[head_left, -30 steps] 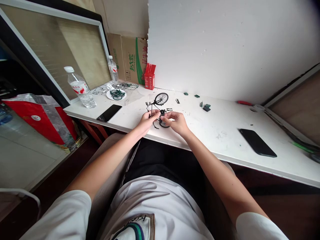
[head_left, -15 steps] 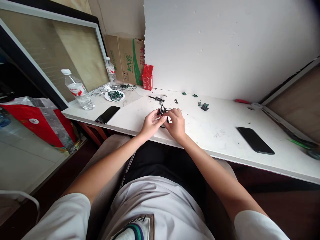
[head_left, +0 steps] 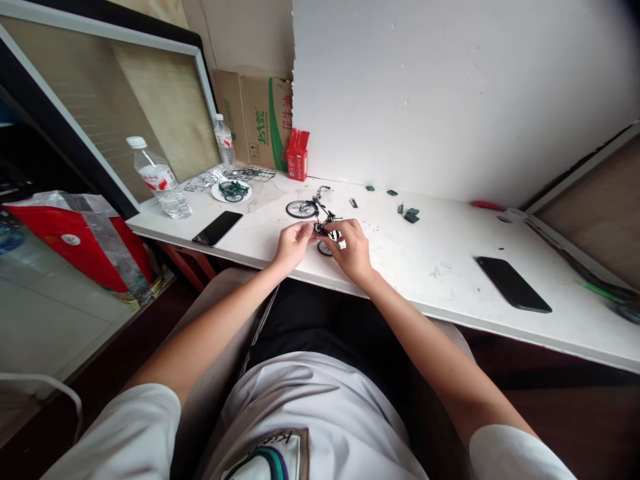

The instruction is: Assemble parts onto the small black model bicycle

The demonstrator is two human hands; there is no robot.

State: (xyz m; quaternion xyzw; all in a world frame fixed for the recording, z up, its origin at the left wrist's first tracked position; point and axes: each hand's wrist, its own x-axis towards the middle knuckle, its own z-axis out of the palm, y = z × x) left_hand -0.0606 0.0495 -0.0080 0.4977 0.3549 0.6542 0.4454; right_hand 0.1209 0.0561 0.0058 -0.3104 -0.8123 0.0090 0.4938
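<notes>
A small black model bicycle (head_left: pixel 320 201) is between my hands over the white table, its spoked front wheel (head_left: pixel 301 209) and silver handlebar pointing away from me. My left hand (head_left: pixel 293 245) pinches the bicycle near the pedals, thumb and fingertips together. On the other side, my right hand (head_left: pixel 352 248) has its fingers closed on the frame near the rear wheel (head_left: pixel 325 248). My fingers hide part of the rear half, so the exact spot each one grips is unclear.
A plate (head_left: pixel 215 193) with green model parts and flat part frames lies left, near a phone (head_left: pixel 218 229) and water bottles (head_left: pixel 161 183). A red box (head_left: pixel 298 157) stands behind. Small dark green pieces (head_left: pixel 412 215) and a black phone (head_left: pixel 513 283) are to the right.
The bicycle has turned so that its front wheel now shows round to the left; before, it appeared edge-on. My left hand has drawn slightly left and down from my right hand.
</notes>
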